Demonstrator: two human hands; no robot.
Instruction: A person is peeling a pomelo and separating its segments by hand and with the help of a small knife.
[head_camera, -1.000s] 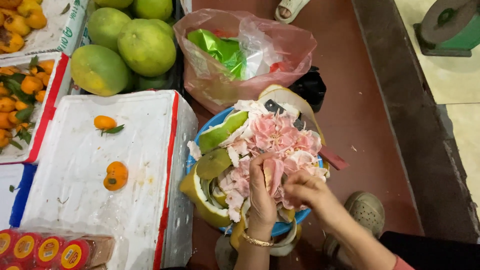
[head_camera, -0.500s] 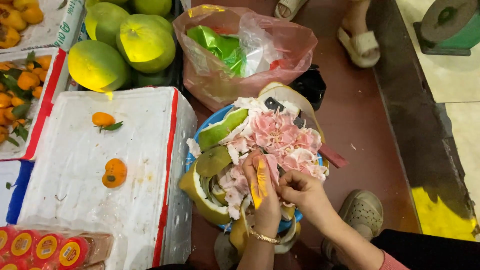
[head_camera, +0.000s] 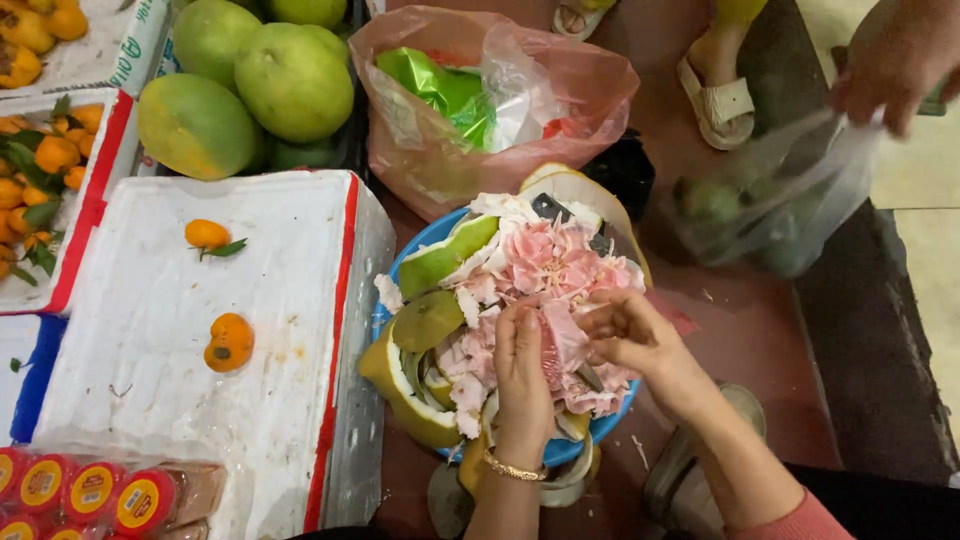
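While a pink pomelo segment (head_camera: 562, 335) is held over the blue basin (head_camera: 610, 425) | left hand (head_camera: 522, 365) closed on it, right hand (head_camera: 625, 335) pinching its membrane | step judged: peeling | next: membrane must be pulled free gently.

The blue basin (head_camera: 400, 268) is mostly buried under peel and pink pulp. Far right, another person's hand (head_camera: 895, 60) and clear bag (head_camera: 770, 205) are blurred.

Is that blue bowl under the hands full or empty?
Full. The blue bowl is heaped above its rim with pink pomelo flesh and green peel.
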